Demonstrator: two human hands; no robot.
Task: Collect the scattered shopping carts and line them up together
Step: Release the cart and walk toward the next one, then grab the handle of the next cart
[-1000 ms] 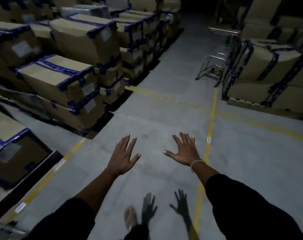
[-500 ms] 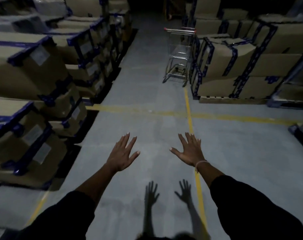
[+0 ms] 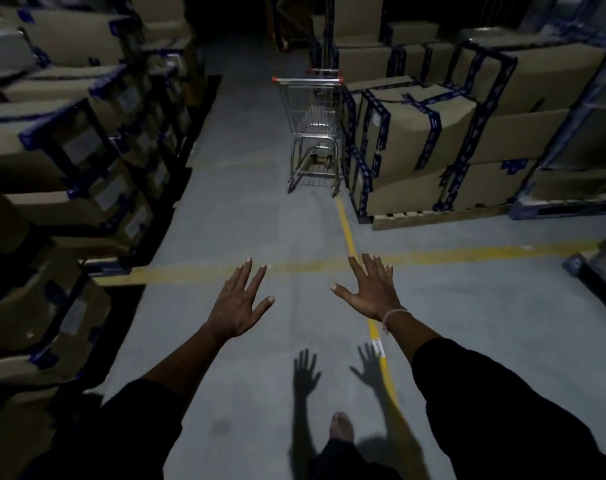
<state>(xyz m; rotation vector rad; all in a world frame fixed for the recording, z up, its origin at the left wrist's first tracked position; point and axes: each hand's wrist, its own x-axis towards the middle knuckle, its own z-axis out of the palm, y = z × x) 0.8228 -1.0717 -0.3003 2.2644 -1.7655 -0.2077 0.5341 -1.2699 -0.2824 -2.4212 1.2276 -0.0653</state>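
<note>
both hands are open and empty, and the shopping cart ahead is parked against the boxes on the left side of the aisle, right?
Not quite. The head view shows the shopping cart beside the strapped boxes on the right side. Left hand and right hand are open and empty.

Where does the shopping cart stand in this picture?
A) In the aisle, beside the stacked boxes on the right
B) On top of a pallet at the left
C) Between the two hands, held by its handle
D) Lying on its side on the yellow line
A: the shopping cart stands upright on the floor, next to the right-hand boxes, well ahead of the empty left hand and right hand.
</note>
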